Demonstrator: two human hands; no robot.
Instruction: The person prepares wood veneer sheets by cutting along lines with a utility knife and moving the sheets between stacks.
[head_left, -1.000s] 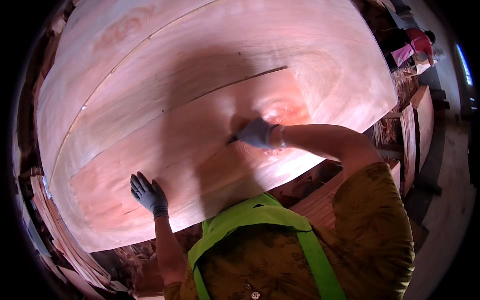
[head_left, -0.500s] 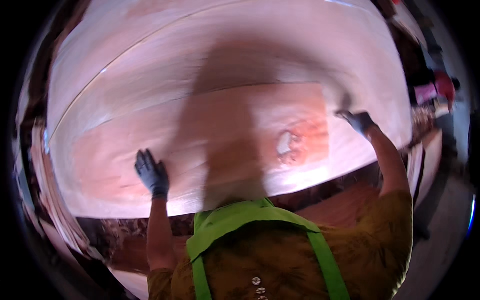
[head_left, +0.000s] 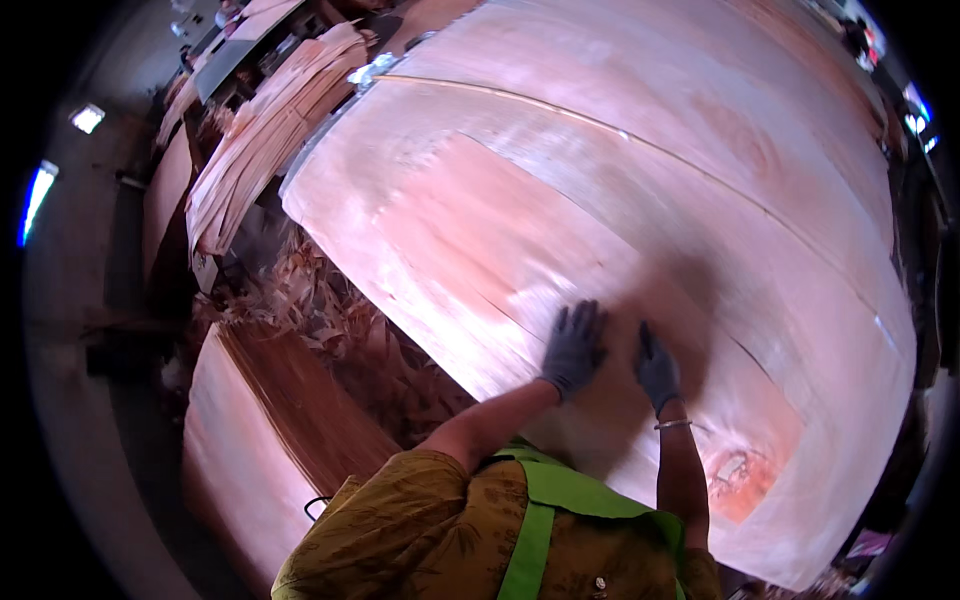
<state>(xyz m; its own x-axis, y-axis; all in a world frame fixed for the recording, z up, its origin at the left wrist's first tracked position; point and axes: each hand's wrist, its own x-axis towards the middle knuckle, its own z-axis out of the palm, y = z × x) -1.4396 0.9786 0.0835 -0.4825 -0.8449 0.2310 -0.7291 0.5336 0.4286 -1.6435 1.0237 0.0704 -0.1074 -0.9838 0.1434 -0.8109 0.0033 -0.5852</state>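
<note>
A wide, thin pinkish wood veneer sheet (head_left: pixel 520 230) lies on top of a larger pale sheet (head_left: pixel 760 130) and fills most of the view. My left hand (head_left: pixel 575 345), in a grey glove, lies flat on the sheet with its fingers spread. My right hand (head_left: pixel 657 368), also gloved, rests flat just beside it, a few centimetres to the right. Neither hand holds anything. A reddish rough patch (head_left: pixel 740 475) marks the sheet to the lower right of my right hand. My yellow patterned shirt and green vest cover the lower edge.
A pile of torn veneer scraps (head_left: pixel 330 320) lies below the sheet's left edge. A stack of brown veneer (head_left: pixel 270 430) stands at the lower left. More pale veneer stacks (head_left: pixel 260 140) sit at the upper left, beyond a dark floor strip.
My view has swung to the left. My right hand came in from the sheet's far right edge and now lies next to my left hand, both flat on the veneer.
</note>
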